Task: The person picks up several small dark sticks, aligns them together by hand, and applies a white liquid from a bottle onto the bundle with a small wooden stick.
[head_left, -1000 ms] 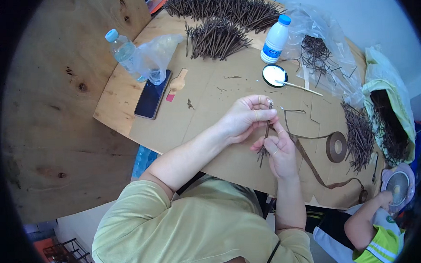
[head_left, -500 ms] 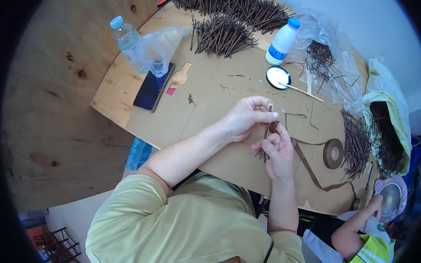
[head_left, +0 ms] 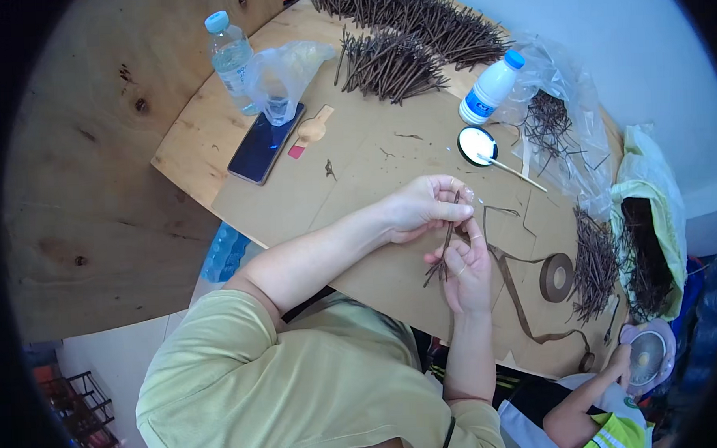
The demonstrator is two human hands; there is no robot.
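Note:
My left hand (head_left: 425,211) pinches the upper end of a small bundle of thin brown stems (head_left: 438,274) between thumb and fingers. Just below it, my right hand (head_left: 468,274) closes round the lower part, its fingertips almost meeting those of the left. The stems' forked lower ends stick out to the left of my right hand. A brown tape strip (head_left: 516,296) runs over the cardboard beside my right hand, near a tape roll (head_left: 556,277). My fingers hide where the strip ends.
White paste in a round dish (head_left: 477,145) has a stick across it, beside a white bottle (head_left: 492,87). Heaps of brown stems (head_left: 392,65) lie at the back, more (head_left: 594,267) at right. A phone (head_left: 266,147) and water bottle (head_left: 231,62) stand left. Another person's arm (head_left: 578,410) holds a fan (head_left: 649,356).
The whole view has shifted a little. The stem bundle leans more to the left at its lower end, and the brown patch between my hands shows less. Both hands keep their grip.

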